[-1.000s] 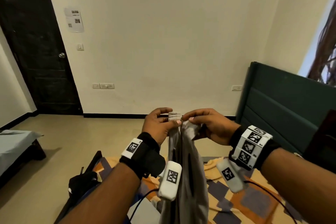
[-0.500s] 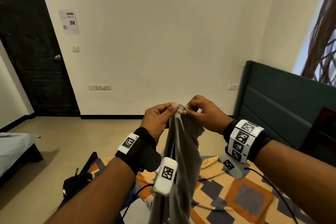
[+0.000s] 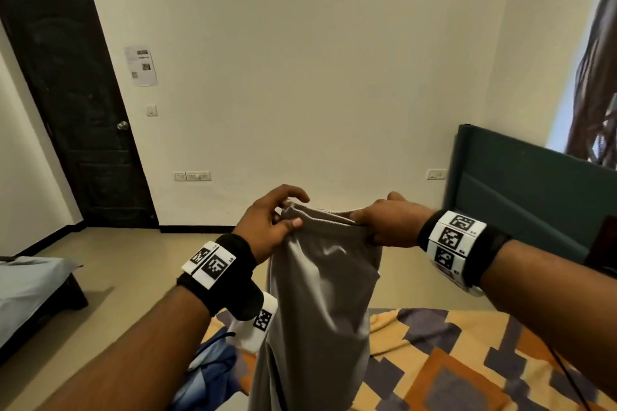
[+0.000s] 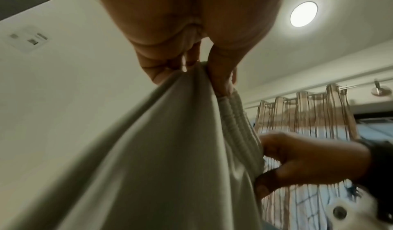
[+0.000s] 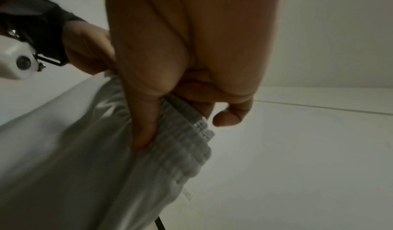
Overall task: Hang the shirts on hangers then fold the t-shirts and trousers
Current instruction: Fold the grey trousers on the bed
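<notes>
Grey trousers with a ribbed elastic waistband hang in the air in front of me, above the bed. My left hand pinches the left end of the waistband between thumb and fingers. My right hand grips the right end, thumb pressed into the band. The waistband is stretched flat between the two hands. In the left wrist view the trousers drop from my left hand. The right wrist view has my right hand curled round the waistband. The trouser legs run out of view below.
A bed with an orange, yellow and purple patterned cover lies below. A blue garment sits at its left edge. A green headboard stands right, a second bed left, a dark door behind, open floor between.
My hands were together at one bunched point of the waistband. They have moved apart sideways, spreading the waistband open and flat. My head has tilted up a little.
</notes>
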Motion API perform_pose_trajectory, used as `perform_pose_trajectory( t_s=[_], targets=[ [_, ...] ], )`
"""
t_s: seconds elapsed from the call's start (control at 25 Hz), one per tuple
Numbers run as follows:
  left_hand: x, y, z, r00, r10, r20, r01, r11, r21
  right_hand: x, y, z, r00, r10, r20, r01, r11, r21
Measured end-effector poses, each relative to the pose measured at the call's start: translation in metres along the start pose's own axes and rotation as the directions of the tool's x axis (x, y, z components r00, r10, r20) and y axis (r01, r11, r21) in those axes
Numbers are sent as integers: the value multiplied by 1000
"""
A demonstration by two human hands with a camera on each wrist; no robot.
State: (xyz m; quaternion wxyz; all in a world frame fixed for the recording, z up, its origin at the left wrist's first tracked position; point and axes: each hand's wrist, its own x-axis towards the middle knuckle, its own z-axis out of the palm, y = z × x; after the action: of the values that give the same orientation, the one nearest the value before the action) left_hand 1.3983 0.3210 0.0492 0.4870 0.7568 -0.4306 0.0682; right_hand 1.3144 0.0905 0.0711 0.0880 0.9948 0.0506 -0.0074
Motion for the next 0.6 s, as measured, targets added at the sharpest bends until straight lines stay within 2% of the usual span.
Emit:
perform_pose_trajectory(
  t_s=[0.08,0.16,0.36,0.4,0.48,0.6],
  targets=[
    [3,-3,9,996,48,77,-54,995,82,-1,6,-6,998,11,68,-8,999,-42],
    [9,-4,17,995,60,85,-71,988,136,-6,11,-9,998,10,59,-1,989,-150],
    [18,-2,37,998,46,-50,-33,971,238,-31,26,1,976,-145,-160,66,906,-418],
    [19,2,44,998,36,-59,-21,972,232,-35,31,3,974,-167,-154,87,899,-428],
    [18,10,62,1000,2,-22,2,985,170,-39,38,3,984,-137,-117,90,935,-343],
    [12,19,95,979,-97,177,87,994,67,-41,45,2,995,-74,-71,60,981,-187]
  ],
)
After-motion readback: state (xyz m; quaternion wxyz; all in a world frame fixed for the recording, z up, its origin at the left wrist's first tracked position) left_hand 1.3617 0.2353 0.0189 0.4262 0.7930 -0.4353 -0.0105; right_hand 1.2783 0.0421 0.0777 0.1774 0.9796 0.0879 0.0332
